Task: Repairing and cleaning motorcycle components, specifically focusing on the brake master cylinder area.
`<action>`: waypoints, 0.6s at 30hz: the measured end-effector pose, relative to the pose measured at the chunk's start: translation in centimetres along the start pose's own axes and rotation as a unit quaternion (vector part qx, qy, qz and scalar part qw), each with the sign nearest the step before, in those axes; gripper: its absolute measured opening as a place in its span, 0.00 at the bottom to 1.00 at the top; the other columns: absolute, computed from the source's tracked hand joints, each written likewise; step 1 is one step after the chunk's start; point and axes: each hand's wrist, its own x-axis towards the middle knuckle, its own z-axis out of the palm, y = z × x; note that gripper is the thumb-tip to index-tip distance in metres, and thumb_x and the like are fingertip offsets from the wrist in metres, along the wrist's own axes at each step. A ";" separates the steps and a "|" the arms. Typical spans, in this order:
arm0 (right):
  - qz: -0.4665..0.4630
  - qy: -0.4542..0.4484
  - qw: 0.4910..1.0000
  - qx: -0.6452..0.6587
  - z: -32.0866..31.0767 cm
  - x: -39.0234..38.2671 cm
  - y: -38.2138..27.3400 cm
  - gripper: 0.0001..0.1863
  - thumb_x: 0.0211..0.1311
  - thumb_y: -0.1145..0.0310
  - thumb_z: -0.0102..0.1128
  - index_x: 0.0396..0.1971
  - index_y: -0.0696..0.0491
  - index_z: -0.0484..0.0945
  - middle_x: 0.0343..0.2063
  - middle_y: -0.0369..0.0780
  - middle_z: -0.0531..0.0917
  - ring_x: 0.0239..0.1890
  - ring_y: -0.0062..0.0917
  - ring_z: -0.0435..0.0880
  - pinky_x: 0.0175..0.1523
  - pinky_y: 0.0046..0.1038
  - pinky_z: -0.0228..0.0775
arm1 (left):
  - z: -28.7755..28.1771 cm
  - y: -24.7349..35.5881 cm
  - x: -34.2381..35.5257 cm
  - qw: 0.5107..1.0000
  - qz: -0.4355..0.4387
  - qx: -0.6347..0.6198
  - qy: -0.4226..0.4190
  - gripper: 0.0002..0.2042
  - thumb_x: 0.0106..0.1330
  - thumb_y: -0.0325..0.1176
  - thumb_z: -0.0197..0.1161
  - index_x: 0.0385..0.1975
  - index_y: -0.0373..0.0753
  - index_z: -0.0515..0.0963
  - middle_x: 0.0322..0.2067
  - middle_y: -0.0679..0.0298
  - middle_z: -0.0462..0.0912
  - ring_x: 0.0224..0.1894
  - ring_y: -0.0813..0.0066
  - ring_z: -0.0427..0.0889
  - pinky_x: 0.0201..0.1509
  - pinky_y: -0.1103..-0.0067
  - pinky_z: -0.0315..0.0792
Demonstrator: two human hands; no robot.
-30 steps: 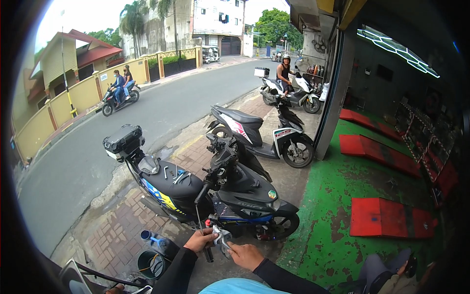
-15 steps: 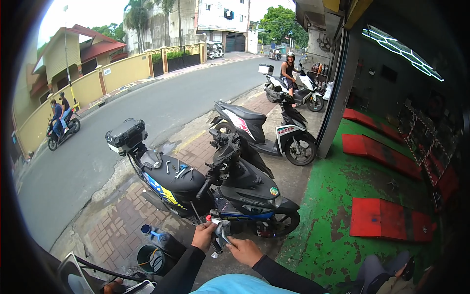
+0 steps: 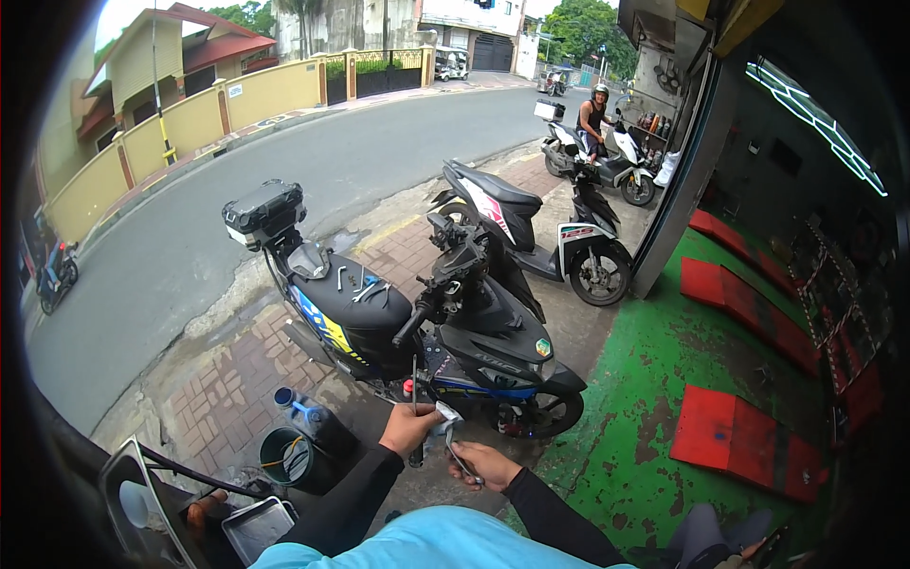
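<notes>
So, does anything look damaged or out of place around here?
Yes, two things: the green floor at right has paint worn off in dark patches, and loose metal tools lie on the nearest scooter seat, an odd spot for them.

A thin rod [image 3: 414, 381] is held nearly upright in the left hand [image 3: 408, 430], and a slim metal piece [image 3: 465, 465] in the right hand [image 3: 487, 464]; a pale piece [image 3: 445, 412] (too small to make out) is seen between the hands. Wrenches [image 3: 367, 291] are laid on the seat [image 3: 377, 315] of a black scooter [image 3: 498, 332]. A bucket [image 3: 320, 471] is placed beside a jug [image 3: 327, 425]; red ramps [image 3: 706, 431] are set on green floor [image 3: 640, 384].
</notes>
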 end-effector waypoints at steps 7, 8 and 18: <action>-0.017 -0.029 0.998 0.058 0.7 -1.4 -2.4 0.13 0.78 0.53 0.45 0.41 0.47 0.71 0.18 0.28 0.64 0.13 0.10 0.54 0.16 0.17 0.47 | -0.2 2.7 0.1 0.996 0.044 -0.080 0.004 0.06 0.64 0.29 0.66 0.30 0.31 0.84 0.24 0.69 0.83 0.24 0.88 0.74 0.27 0.86 0.64; -0.018 -0.023 0.998 0.064 0.9 -1.5 -2.7 0.12 0.78 0.54 0.45 0.41 0.47 0.71 0.18 0.28 0.64 0.13 0.10 0.53 0.16 0.17 0.46 | -0.4 2.9 0.0 0.997 0.036 -0.074 0.000 0.06 0.65 0.29 0.65 0.31 0.32 0.84 0.24 0.71 0.82 0.24 0.89 0.73 0.27 0.86 0.63; -0.037 -0.051 0.995 0.078 0.9 -3.7 -3.2 0.14 0.79 0.53 0.42 0.40 0.47 0.70 0.17 0.27 0.61 0.14 0.11 0.52 0.18 0.18 0.46 | -2.4 1.8 -0.9 0.975 0.029 -0.218 -0.005 0.13 0.74 0.39 0.55 0.40 0.34 0.79 0.24 0.68 0.79 0.16 0.86 0.65 0.24 0.84 0.62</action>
